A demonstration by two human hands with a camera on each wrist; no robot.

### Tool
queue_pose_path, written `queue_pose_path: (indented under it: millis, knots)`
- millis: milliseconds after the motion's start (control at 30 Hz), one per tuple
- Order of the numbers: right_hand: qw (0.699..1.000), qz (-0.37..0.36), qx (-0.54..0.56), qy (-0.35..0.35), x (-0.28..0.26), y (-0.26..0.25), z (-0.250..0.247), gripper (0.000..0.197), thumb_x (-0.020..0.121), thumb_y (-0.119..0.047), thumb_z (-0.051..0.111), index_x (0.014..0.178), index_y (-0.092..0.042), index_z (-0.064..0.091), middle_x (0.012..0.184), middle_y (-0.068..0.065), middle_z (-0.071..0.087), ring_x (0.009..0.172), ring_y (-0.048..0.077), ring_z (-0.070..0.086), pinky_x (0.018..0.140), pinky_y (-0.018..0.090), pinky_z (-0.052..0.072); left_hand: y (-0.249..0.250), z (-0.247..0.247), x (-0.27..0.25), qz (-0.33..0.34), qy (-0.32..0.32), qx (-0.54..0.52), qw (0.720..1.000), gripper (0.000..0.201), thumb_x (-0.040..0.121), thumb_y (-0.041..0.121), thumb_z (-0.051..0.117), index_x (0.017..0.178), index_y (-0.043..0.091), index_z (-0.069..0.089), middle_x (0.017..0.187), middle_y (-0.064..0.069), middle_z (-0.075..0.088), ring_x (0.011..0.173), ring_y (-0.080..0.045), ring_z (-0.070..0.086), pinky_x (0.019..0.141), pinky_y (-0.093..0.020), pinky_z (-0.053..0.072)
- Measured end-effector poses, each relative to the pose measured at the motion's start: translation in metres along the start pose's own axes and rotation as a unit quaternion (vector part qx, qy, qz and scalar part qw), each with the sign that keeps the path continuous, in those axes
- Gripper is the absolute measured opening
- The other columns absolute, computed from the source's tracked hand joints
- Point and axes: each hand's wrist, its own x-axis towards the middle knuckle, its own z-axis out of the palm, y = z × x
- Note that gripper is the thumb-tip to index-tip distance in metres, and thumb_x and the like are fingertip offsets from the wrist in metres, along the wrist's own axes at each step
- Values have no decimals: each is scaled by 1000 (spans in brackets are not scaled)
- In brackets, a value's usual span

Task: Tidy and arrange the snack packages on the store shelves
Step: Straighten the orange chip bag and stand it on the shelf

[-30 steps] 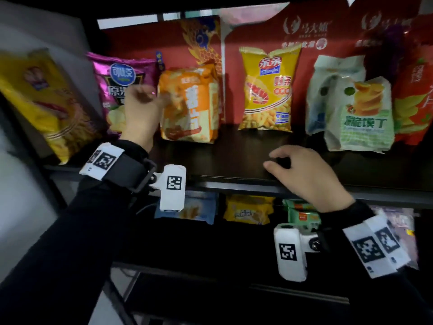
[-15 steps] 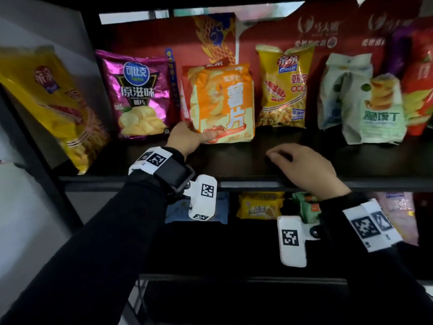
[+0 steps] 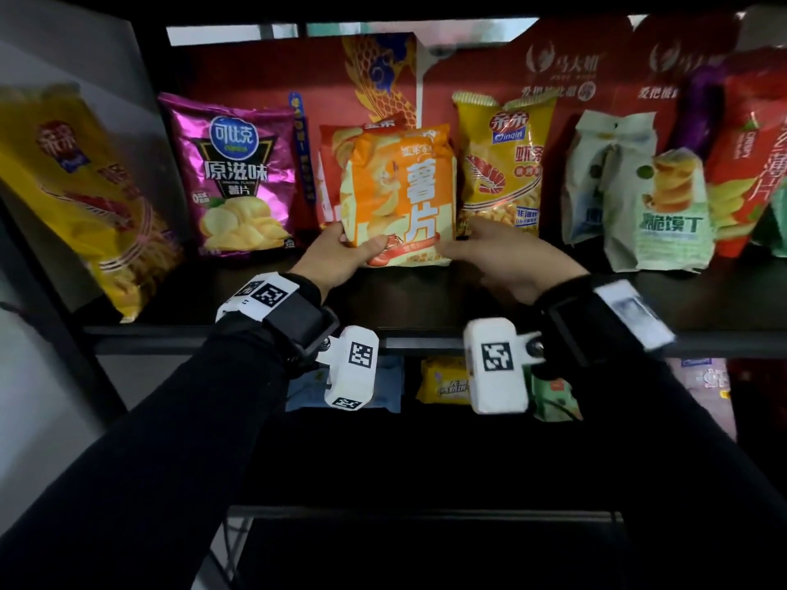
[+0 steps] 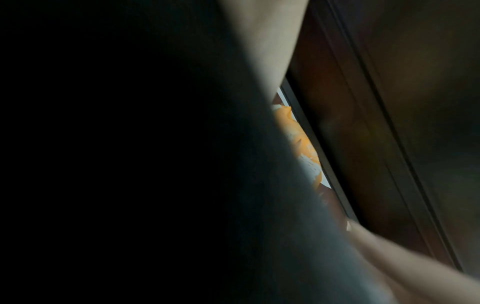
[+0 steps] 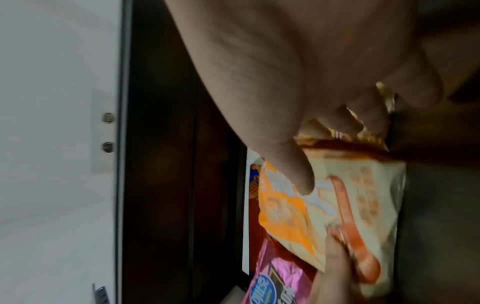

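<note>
An orange potato-chip bag (image 3: 400,193) stands upright mid-shelf, in front of a similar red-orange bag (image 3: 334,172). My left hand (image 3: 357,244) grips its lower left corner, thumb on the front. My right hand (image 3: 462,242) grips the lower right corner. In the right wrist view my thumb (image 5: 293,170) presses the orange bag (image 5: 363,205), and the left thumb (image 5: 335,257) lies on its other corner. The left wrist view is mostly dark, with a sliver of the orange bag (image 4: 301,144).
A pink chip bag (image 3: 238,176) stands to the left and a yellow shrimp-stick bag (image 3: 502,163) to the right. A tilted yellow bag (image 3: 76,198) leans far left. Green-white bags (image 3: 664,215) and a red bag (image 3: 749,163) stand far right. Small packs (image 3: 443,381) lie below the shelf edge (image 3: 426,342).
My left hand dropped from the orange bag's top to its lower left corner. My right hand left the shelf's front edge and took the lower right corner.
</note>
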Motion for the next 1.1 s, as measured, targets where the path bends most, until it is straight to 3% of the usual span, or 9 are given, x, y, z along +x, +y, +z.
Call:
queue_pose_path:
  millis: [133,233,333,400,533,633,733,933,1100]
  knots:
    - [998,26,51,-8,9,-7,18,31,90,-22,63,120,-19,57,104,-12,61,73,-8,50,54,13,34,3,1,-7,40,-5,-17,999,46,89,18,66,132,9,53,129,-7,62,115,-16,59,100,-23,45]
    - [992,-31,116,35,6,5,17,19,88,-23,66,104,-28,58,93,-23,58,66,-17,57,47,5,40,12,2,-14,83,29,-97,991,68,81,17,76,138,11,40,130,-3,60,119,-14,58,106,-35,44]
    - [976,-87,186,76,0,9,11,61,80,-24,74,132,-24,42,114,-13,59,90,-14,58,57,7,44,20,3,-22,96,42,-179,978,87,67,20,83,139,13,33,131,-5,59,119,-18,59,104,-41,46]
    - [971,-102,205,76,-2,7,13,81,75,-26,78,141,-27,31,124,-9,58,105,1,59,68,17,46,24,4,-27,97,21,-191,977,83,67,22,80,138,12,38,128,-6,62,116,-19,62,104,-42,46]
    - [956,-132,240,100,-3,8,18,61,72,-14,81,124,-23,51,110,-5,70,97,10,69,83,32,57,26,6,-33,92,-65,-185,976,69,71,26,77,133,10,51,126,-8,65,115,-23,62,107,-43,44]
    - [948,-148,259,113,-5,14,17,55,68,-11,83,113,-25,55,102,-7,72,90,7,70,78,25,57,32,4,-39,78,-93,-221,968,82,65,36,85,134,10,49,122,-7,67,112,-23,65,98,-35,51]
    - [956,-168,235,53,-7,8,12,52,72,-11,81,114,-25,54,101,-9,72,89,5,70,70,17,55,45,-1,-41,91,-58,-233,967,59,77,30,76,129,12,55,112,-3,72,103,-21,69,84,-31,56]
    - [943,-187,271,35,-6,-15,5,36,75,-22,78,105,-26,60,95,-8,75,88,11,71,68,23,56,72,-9,-35,100,-10,-253,962,36,76,28,78,108,15,68,104,-7,74,96,-25,71,84,-39,58]
    - [945,-188,264,53,9,-26,7,38,79,-22,75,113,-22,57,107,-1,72,95,14,70,82,31,56,80,-14,-22,75,-62,-286,953,38,89,29,65,122,10,60,113,-14,70,103,-31,69,80,-41,57]
